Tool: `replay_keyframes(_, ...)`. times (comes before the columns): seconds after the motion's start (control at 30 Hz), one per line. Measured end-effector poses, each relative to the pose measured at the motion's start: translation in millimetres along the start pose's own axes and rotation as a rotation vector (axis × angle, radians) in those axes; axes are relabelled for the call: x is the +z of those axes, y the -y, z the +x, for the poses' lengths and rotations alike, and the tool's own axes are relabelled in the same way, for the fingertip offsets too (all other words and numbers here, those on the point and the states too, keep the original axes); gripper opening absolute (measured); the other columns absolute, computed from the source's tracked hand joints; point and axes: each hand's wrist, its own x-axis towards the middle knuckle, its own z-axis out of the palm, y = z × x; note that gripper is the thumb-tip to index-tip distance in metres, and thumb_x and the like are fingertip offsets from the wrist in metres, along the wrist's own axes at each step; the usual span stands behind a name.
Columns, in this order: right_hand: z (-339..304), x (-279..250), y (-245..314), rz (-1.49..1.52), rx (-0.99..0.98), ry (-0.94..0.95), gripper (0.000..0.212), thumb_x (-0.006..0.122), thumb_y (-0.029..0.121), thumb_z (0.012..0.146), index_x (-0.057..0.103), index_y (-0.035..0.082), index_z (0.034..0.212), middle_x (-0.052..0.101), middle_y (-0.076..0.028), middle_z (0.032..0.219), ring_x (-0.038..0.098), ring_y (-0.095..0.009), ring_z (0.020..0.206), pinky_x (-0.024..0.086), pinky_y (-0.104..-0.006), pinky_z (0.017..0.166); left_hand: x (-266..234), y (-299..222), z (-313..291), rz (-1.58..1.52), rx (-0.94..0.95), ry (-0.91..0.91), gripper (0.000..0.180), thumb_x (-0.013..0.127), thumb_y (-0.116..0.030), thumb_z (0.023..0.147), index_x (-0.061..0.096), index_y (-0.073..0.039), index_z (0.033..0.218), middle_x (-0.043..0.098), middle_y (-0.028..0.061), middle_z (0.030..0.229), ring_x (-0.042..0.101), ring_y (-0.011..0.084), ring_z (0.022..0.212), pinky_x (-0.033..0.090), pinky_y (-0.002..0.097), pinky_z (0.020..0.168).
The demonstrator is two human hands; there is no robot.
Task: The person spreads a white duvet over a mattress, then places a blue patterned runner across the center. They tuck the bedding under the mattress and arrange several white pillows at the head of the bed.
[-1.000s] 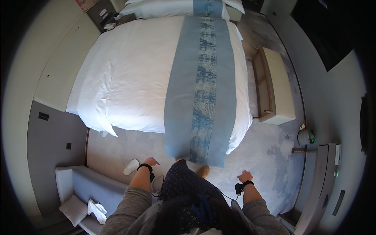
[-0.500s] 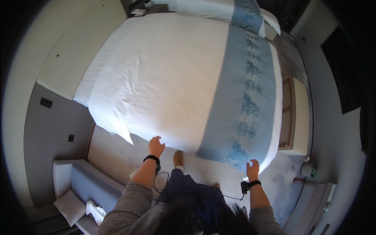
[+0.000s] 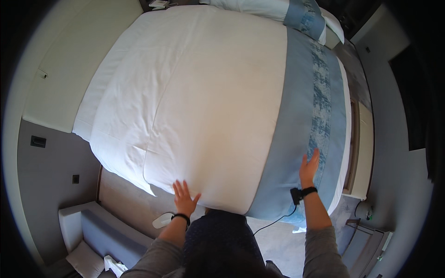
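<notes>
A bed with a white duvet (image 3: 218,97) fills the middle of the view, and a blue patterned bed runner (image 3: 296,106) crosses its right end. My left hand (image 3: 184,198) is at the near edge of the duvet, fingers spread and holding nothing. Over the runner is my right hand (image 3: 309,170), its fingers stretched out and the thumb apart; whether it presses on the cloth I cannot tell. Each wrist wears a black band, and a cable hangs from the right one. Toward the left, a corner of the duvet (image 3: 150,189) hangs down in a point.
A grey sofa (image 3: 109,231) with a cushion (image 3: 85,259) stands at lower left. A white slipper (image 3: 163,220) lies on the floor beside it. The pale headboard (image 3: 69,69) rises at left. A second bed (image 3: 255,8) lies beyond, and a dark screen (image 3: 412,97) hangs on the right wall.
I have come closer to the bed. My right hand has moved forward from the bed's near corner to over the runner. The left hand's fingers have spread out at the duvet's edge.
</notes>
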Motion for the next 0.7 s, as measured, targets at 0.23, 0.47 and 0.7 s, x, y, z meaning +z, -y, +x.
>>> replay_keyframes(0.23,94.3,142.2,99.1,-0.104,-0.065,0.001,0.057,0.051,0.031,0.089,0.035,-0.002,0.133,0.031,-0.021,0.14,0.026,-0.035,0.131,0.021,-0.0459,0.107,75.5,60.0,-17.9,-0.434,-0.26,-0.168,0.073,0.055,-0.041,0.083,0.025,-0.005,0.139,0.024,0.0227,0.142,0.035,0.0373,0.125,0.033,0.0447,0.099)
replay_keyframes(0.47,-92.0,214.9,354.0,0.045,-0.468,0.432,0.07,0.047,0.048,0.086,0.031,0.004,0.138,0.027,-0.016,0.144,0.024,-0.031,0.134,0.019,-0.0464,0.107,36.3,76.8,73.0,-2.284,-1.13,0.143,0.051,0.037,-0.052,0.089,0.047,-0.015,0.123,0.049,0.003,0.126,0.047,0.0248,0.111,0.036,0.0392,0.096)
replay_keyframes(0.7,-208.0,212.8,444.7,0.034,-0.73,0.646,0.07,0.046,0.054,0.084,0.034,0.009,0.137,0.031,-0.009,0.143,0.028,-0.027,0.132,0.024,-0.0449,0.105,73.4,211.7,56.0,-1.71,-1.074,0.669,0.041,0.035,-0.038,0.093,0.048,-0.012,0.123,0.05,0.0066,0.127,0.05,0.0233,0.111,0.036,0.0399,0.096)
